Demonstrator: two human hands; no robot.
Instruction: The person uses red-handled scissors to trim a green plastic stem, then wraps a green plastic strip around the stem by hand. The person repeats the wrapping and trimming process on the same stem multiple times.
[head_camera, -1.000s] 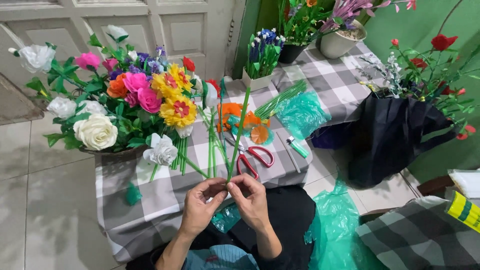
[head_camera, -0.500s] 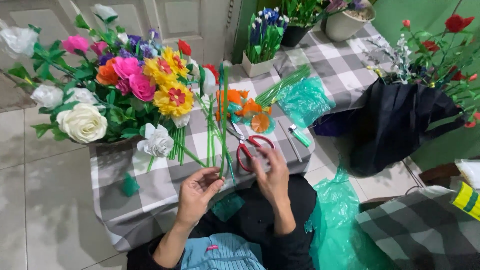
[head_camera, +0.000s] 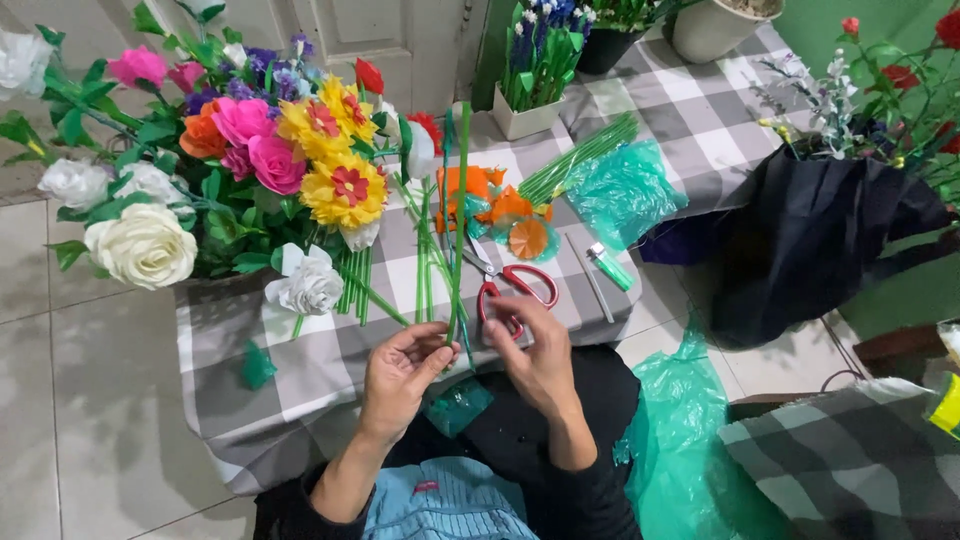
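My left hand (head_camera: 400, 375) pinches the lower end of a long green stem (head_camera: 458, 220) that stands nearly upright over the checked cloth (head_camera: 320, 360). My right hand (head_camera: 535, 355) is beside it, fingers curled at the same end of the stem. Red-handled scissors (head_camera: 510, 290) lie just beyond my right hand. A bunch of artificial flowers (head_camera: 270, 160), pink, yellow, orange and white, lies to the left with its green stems (head_camera: 352, 280) pointing toward me. Orange petal pieces (head_camera: 500, 210) sit behind the scissors.
A green lighter (head_camera: 610, 266) and a bundle of green sticks on a green plastic bag (head_camera: 625, 190) lie at right. A dark bag with red flowers (head_camera: 830, 230) stands further right. More green plastic (head_camera: 690, 420) is by my knee. A white pot of blue flowers (head_camera: 530, 70) stands behind.
The view has dipped and moved closer. My hands stay on the stem's lower end, and my right hand has shifted slightly beside the scissors.
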